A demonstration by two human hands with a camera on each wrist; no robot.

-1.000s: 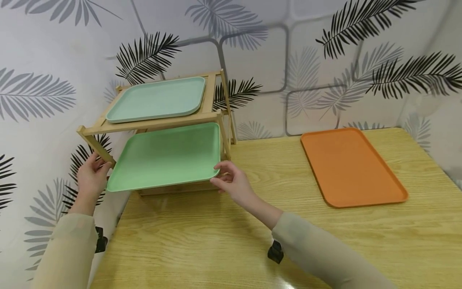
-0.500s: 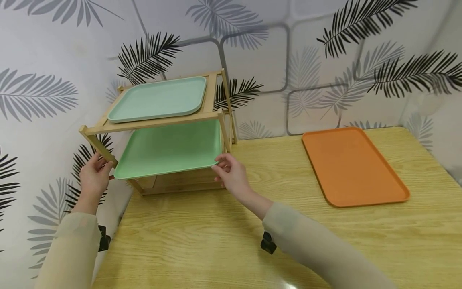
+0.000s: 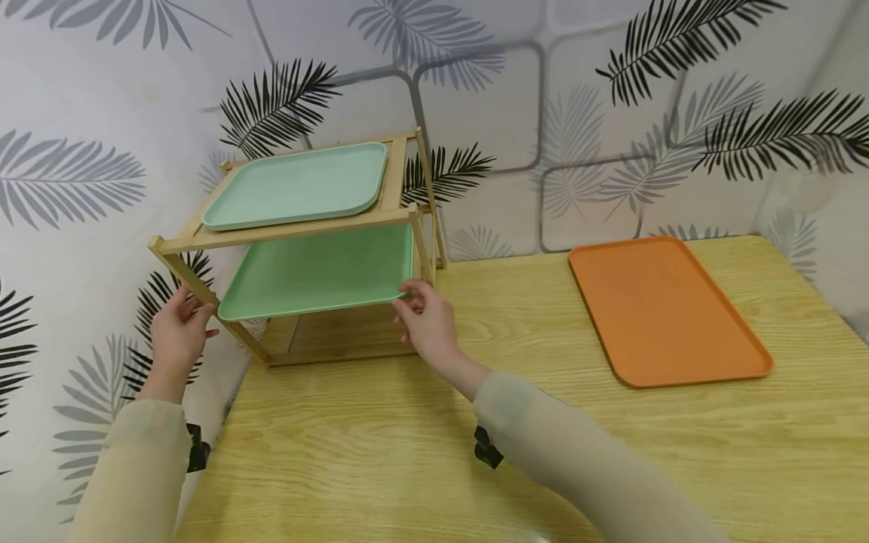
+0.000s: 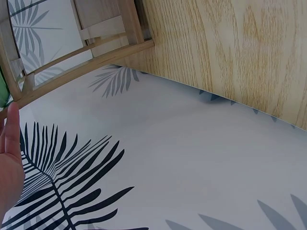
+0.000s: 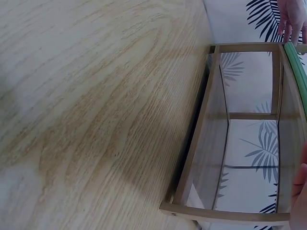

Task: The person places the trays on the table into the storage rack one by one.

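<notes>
A green tray [image 3: 319, 271] lies mostly inside the middle tier of a wooden rack [image 3: 285, 235], its front edge tilted down a little. My right hand [image 3: 429, 320] pinches its front right corner between thumb and fingers. At the rack's left front post, my left hand [image 3: 178, 339] has its fingers against the wood near the tray's left corner. Those fingers [image 4: 13, 124] look straight in the left wrist view, where only a sliver of green shows. In the right wrist view, the tray [image 5: 296, 72] runs along the right edge and my right hand is mostly cut off.
A pale mint tray [image 3: 299, 185] rests on the rack's top tier. An orange tray [image 3: 668, 313] lies flat at the right of the wooden table [image 3: 380, 452]. The rack's bottom tier [image 3: 339, 335] is below the green tray. Leaf-patterned wall stands behind and left.
The green tray has slid back into the rack, its front edge receding toward the post. My right hand has moved away from me with it; my left hand has barely moved.
</notes>
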